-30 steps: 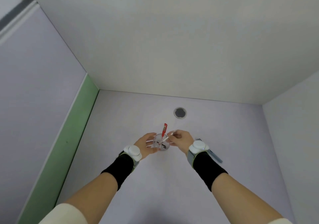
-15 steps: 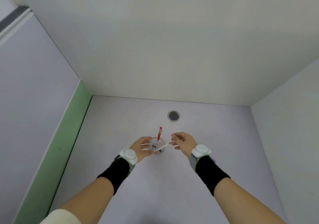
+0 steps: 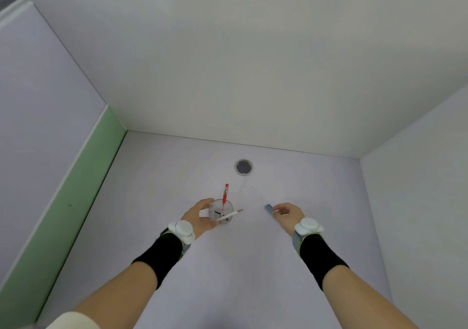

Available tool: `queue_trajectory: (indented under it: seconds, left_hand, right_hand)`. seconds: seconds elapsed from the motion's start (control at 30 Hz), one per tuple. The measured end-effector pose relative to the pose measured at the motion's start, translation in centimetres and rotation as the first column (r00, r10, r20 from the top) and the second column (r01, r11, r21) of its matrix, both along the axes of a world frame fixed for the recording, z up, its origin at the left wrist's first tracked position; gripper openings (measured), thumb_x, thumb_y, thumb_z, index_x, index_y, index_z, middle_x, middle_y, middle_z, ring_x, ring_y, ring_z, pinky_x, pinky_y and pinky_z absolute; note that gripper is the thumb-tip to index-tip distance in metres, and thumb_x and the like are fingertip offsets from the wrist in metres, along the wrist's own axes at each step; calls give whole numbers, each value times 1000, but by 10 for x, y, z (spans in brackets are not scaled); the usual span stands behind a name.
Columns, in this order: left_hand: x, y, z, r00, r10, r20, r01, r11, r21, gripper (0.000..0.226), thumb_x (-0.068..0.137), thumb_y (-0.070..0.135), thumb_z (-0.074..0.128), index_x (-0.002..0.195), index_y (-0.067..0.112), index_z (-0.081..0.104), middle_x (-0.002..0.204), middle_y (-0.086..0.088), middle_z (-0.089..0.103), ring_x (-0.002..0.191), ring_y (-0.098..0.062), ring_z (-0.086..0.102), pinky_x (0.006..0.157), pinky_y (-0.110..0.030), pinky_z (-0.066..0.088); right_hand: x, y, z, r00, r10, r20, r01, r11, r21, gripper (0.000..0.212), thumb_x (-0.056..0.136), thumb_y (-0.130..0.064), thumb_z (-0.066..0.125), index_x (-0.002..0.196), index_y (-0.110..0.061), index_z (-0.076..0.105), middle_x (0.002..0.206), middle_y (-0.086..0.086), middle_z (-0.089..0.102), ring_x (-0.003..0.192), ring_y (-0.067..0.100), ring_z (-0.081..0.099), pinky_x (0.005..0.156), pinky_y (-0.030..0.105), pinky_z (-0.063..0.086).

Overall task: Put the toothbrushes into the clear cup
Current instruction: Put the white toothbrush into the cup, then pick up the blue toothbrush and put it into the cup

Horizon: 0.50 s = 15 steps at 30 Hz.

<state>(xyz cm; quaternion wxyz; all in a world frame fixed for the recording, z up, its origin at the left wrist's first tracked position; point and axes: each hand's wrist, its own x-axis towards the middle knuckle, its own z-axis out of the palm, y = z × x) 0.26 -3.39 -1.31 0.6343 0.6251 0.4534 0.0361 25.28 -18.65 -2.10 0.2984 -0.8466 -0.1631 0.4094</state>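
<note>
The clear cup stands on the pale table, and my left hand curls around its left side. A red stick-shaped item stands upright in the cup. A white one leans out over the cup's right rim. To the right, my right hand rests on the table with its fingers closed on a blue-grey item, of which only the end shows past the fingertips.
A round grey grommet hole sits in the table behind the cup. White walls close off the back and right; a green strip runs along the left edge.
My right hand has let go of the white item, which now leans in the cup, and moved right onto the blue-grey item. The left hand has stayed at the cup.
</note>
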Motion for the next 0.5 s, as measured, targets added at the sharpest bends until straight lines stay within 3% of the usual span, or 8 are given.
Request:
queue_trajectory:
  seconds: [0.07, 0.13, 0.23, 0.5]
  left_hand:
    - [3, -6, 1, 1000, 30, 4, -30, 1000, 4, 65, 80, -6, 70, 136, 13, 42, 134, -7, 50, 87, -20, 68, 60, -7, 52]
    - [4, -11, 0, 998, 69, 1, -69, 998, -15, 66, 81, -7, 68, 137, 13, 40, 133, -7, 48, 92, -27, 65, 59, -8, 53]
    - [6, -12, 2, 996, 94, -3, -94, 996, -4, 66, 82, -4, 69, 138, 14, 39, 132, -4, 49, 94, -26, 64, 58, -8, 53]
    - [4, -7, -5, 991, 129, -20, -129, 992, -4, 59, 83, 3, 70, 135, 13, 44, 134, -1, 52, 92, -14, 65, 61, -6, 53]
  right_hand:
    - [6, -2, -2, 997, 68, 31, -66, 996, -63, 29, 86, -22, 65, 114, -12, 65, 98, 3, 62, 80, 22, 60, 72, 26, 46]
    - [10, -1, -4, 989, 141, 42, -134, 980, -145, 35, 85, -27, 66, 117, -13, 62, 104, 2, 60, 92, 25, 64, 82, 30, 50]
    - [14, 2, -4, 969, 240, 64, -220, 950, -223, 40, 84, -30, 66, 120, -13, 59, 116, 4, 63, 105, 28, 64, 95, 37, 51]
    - [9, 23, -9, 891, 426, 158, -333, 849, -411, 30, 86, -24, 60, 115, -17, 63, 118, 6, 68, 109, 28, 63, 96, 38, 51]
